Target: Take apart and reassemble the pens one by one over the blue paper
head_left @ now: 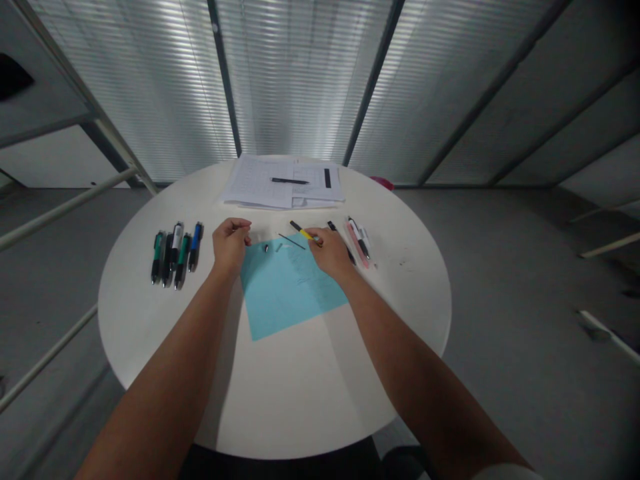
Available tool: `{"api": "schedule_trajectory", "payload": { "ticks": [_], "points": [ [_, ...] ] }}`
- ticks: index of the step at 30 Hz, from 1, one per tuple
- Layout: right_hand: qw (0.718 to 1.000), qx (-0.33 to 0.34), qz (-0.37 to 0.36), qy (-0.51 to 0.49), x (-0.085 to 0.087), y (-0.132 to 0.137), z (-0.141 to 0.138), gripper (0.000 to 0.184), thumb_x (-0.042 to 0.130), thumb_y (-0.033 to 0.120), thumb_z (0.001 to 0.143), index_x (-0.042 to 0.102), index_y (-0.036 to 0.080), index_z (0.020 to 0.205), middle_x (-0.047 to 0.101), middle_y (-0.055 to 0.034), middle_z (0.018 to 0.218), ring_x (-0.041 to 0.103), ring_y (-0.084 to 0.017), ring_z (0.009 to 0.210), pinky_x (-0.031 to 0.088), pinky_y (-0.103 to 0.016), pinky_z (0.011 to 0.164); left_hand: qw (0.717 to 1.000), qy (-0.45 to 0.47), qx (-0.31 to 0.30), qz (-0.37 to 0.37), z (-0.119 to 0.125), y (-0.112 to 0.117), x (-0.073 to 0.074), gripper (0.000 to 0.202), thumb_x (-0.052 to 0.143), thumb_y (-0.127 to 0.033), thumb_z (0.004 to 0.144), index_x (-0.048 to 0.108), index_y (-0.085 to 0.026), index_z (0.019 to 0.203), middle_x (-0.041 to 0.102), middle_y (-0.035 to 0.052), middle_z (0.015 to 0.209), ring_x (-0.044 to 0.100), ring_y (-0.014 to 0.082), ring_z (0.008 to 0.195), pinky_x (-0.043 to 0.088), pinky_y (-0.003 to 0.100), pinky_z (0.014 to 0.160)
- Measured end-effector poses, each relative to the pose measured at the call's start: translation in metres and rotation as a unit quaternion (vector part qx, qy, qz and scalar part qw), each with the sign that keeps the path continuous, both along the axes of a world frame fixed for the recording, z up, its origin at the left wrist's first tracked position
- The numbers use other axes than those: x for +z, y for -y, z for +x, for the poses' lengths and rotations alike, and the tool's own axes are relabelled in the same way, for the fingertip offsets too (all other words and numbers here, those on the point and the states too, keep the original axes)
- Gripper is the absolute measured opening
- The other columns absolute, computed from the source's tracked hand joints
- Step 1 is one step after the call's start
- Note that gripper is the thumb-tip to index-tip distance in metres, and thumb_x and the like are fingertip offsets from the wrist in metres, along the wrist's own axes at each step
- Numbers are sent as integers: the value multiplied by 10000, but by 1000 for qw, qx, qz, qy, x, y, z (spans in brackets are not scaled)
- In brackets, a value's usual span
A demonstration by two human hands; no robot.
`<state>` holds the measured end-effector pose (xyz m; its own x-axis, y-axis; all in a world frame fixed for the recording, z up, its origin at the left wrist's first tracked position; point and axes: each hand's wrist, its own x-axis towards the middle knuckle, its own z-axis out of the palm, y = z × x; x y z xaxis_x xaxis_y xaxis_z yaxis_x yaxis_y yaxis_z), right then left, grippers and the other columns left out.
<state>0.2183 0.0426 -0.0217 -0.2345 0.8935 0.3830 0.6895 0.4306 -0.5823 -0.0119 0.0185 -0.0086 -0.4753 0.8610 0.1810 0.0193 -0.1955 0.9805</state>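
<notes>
Our right hand [333, 252] grips a yellow-and-black pen barrel [302, 233] above a blue sheet [287, 293] — a thin black refill [291, 241] and small pen parts [273, 247] lie near the sheet's top edge. Our left hand [231, 243] is curled, fingertips together — whether it pinches anything, we cannot tell.

Right hand [333, 252] grips a yellow pen barrel [301, 231] beside a blue sheet [287, 293]; left hand [231, 245] curled nearby.

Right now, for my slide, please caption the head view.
The right hand holds a yellow pen beside a blue paper sheet.
</notes>
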Motion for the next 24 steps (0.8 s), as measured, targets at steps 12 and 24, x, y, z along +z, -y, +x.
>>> {"api": "schedule_trajectory", "payload": {
  "ticks": [12,24],
  "points": [
    [992,-11,5,-125,-7,-6,1,392,335,138,919,607,197,1196,652,-107,1151,612,-204,1097,473,-388,1003,869,-481,-102,62,22,17,-1,255,611,-289,807,764,-234,1003,644,104,1000,506,289,1028,354,472,940],
    [990,-1,-26,-141,-6,-6,3,436,353,68,795,646,185,1097,663,-87,1091,628,-193,1029,486,-378,943,841,-525,-128,14,29,17,-3,144,648,-343,842,750,-257,896,663,107,1049,482,315,1064,339,486,904]
  ]
}}
